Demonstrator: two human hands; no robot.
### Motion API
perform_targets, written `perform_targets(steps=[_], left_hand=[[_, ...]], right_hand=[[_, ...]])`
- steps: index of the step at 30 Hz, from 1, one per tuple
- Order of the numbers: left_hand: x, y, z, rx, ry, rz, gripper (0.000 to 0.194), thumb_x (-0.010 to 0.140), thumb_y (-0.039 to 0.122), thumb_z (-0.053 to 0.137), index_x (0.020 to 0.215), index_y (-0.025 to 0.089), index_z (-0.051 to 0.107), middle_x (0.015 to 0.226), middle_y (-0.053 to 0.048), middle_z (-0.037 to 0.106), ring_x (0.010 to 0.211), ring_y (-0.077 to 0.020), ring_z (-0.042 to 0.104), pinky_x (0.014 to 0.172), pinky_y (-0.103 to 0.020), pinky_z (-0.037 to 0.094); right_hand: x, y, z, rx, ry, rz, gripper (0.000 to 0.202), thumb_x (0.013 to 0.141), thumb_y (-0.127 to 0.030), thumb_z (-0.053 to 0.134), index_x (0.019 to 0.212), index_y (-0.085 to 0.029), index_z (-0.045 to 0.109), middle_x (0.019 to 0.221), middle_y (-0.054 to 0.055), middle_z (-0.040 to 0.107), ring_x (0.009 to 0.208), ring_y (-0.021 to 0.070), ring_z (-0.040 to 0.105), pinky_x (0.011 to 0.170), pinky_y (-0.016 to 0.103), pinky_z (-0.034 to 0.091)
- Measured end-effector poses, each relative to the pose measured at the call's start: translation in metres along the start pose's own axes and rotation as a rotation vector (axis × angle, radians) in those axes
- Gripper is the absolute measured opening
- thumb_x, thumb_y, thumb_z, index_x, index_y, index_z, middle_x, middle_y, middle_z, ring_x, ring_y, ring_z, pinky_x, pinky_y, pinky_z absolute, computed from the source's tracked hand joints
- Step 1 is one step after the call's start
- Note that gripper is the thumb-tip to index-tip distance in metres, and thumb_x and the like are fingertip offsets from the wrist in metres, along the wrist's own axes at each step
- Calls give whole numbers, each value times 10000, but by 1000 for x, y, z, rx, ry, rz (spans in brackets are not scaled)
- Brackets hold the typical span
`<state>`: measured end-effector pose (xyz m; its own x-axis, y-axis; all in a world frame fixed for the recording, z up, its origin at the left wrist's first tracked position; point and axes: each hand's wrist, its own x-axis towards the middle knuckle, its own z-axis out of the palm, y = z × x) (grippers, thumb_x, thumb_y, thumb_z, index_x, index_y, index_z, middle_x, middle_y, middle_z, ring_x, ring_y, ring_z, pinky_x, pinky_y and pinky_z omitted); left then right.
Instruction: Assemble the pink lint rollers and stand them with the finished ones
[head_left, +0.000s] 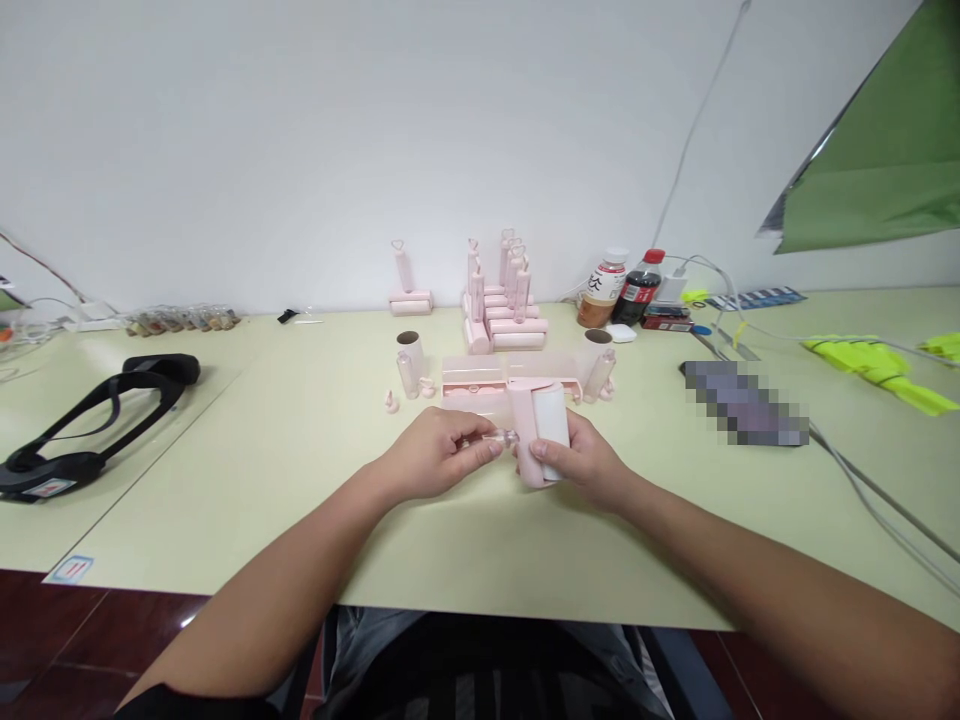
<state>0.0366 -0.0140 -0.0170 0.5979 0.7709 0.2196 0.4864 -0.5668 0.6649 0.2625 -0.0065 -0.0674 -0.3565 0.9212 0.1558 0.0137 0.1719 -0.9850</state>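
Note:
My right hand (592, 460) grips a pink lint roller (529, 435) with a white sheet roll, held upright above the table, thumb across its front. My left hand (439, 452) pinches a clear pinkish handle (501, 437), whose end meets the roller's left side; whether it is fastened there I cannot tell. Behind my hands lies an open pink case (474, 373), partly hidden by the roller. Either side of it stand paper-cored rolls, one on the left (409, 347) and one on the right (598, 345), with loose clear handles (407, 374) and small pink caps (391, 402) nearby.
Several pink lint rollers with upright handles (517, 330) stand by the wall, one (410, 302) apart. A milky drink bottle (602, 288) and a cola bottle (640, 288) are back right. A blurred phone-like object (742, 403) and cables lie right; a black head strap (97, 420) lies left.

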Motion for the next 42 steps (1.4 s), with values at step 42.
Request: perform_targets(steps=[42], left_hand=[[1, -74, -59, 462, 153, -943, 503, 791, 484, 548, 1188, 177, 576, 1064, -135, 696, 906, -287, 649, 655, -318, 421]], right_hand=[[-7, -25, -2, 535, -136, 185, 549, 664, -405, 839, 1097, -228, 553, 603, -54, 614, 492, 134, 571, 576, 342, 536]])
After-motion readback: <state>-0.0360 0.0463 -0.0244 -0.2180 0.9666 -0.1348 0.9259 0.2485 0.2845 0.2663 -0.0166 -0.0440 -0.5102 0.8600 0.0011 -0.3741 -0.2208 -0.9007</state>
